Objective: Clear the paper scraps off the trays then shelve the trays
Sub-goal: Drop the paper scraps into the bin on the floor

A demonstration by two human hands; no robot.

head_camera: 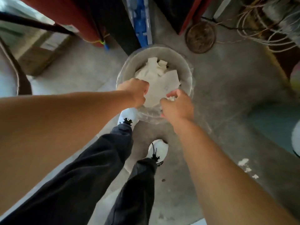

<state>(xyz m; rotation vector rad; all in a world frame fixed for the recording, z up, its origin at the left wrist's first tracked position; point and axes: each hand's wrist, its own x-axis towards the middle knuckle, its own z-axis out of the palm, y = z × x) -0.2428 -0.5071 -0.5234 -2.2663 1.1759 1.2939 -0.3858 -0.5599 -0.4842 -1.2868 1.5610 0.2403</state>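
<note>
A round grey bin [177, 60] lined with clear plastic stands on the concrete floor in front of my feet. White crumpled paper [155, 78] fills its inside. My left hand [136, 91] is over the bin's near left rim, fingers curled into a fist; whether it holds anything is hidden. My right hand [177, 106] is over the near right rim, closed on small white paper scraps [171, 98] that show between the fingers. No tray is in view.
A few white scraps [243, 162] lie on the floor at right. A round brown lid-like disc [201, 37] lies behind the bin. A cardboard box [42, 52] sits at left, tangled cords [266, 28] at top right, red and blue uprights behind.
</note>
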